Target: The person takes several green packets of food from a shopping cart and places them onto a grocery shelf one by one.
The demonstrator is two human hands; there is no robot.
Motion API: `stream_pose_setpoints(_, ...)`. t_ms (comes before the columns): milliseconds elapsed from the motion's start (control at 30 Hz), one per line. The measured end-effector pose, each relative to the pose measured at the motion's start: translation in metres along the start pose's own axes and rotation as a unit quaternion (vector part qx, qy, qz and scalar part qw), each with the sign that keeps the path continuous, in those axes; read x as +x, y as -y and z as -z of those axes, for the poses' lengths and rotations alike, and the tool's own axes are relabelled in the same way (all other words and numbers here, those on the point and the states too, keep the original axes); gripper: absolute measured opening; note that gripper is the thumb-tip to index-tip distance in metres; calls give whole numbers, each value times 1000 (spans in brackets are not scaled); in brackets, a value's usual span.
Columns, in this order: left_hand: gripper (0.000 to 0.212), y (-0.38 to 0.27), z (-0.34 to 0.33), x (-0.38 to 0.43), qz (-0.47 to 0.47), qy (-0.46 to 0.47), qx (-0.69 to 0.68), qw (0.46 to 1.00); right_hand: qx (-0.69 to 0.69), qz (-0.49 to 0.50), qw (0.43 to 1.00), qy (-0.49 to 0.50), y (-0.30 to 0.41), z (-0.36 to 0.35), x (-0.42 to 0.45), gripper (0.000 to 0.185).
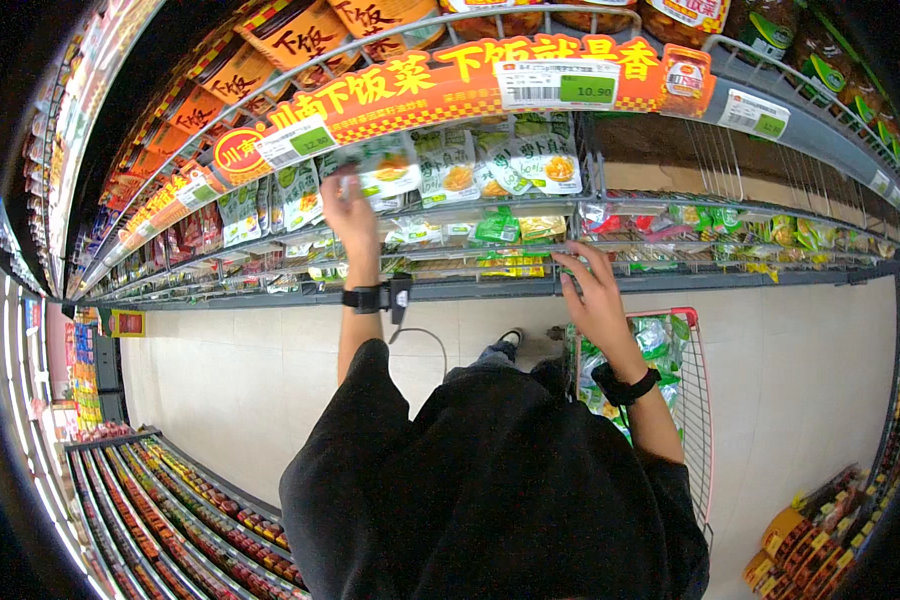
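My left hand (350, 217) reaches up to a row of white-and-green food pouches (450, 169) on the shelf. Its fingertips are blurred at the left edge of a slightly tilted pouch (391, 171); whether they grip it cannot be made out. Lower and to the right, my right hand (592, 300) has its fingers apart and holds nothing. Its fingertips are near the front edge of the lower wire shelves (645, 246). Each wrist wears a black strap.
A wire shopping cart (696, 390) with green bagged goods (654, 337) stands beneath my right forearm. An orange promotional strip (390, 82) with price tags runs above the pouches. Stocked racks (187, 510) stand behind at left, and stacked goods (802, 532) sit at lower right.
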State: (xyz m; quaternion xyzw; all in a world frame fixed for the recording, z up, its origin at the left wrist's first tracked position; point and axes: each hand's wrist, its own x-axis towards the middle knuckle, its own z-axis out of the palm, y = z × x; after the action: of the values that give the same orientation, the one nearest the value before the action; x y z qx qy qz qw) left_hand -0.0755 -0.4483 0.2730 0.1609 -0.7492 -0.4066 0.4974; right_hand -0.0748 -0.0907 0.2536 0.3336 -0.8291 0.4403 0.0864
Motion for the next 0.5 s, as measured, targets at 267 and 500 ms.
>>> stream_pose_setpoints(267,38,68,70,25,-53,186,407,893,62,15,997,37,11,-33,11,26)
stream_pose_setpoints(500,28,-64,-34,-57,-184,189,179,948,54,-85,995,19,-38,-7,-48,27)
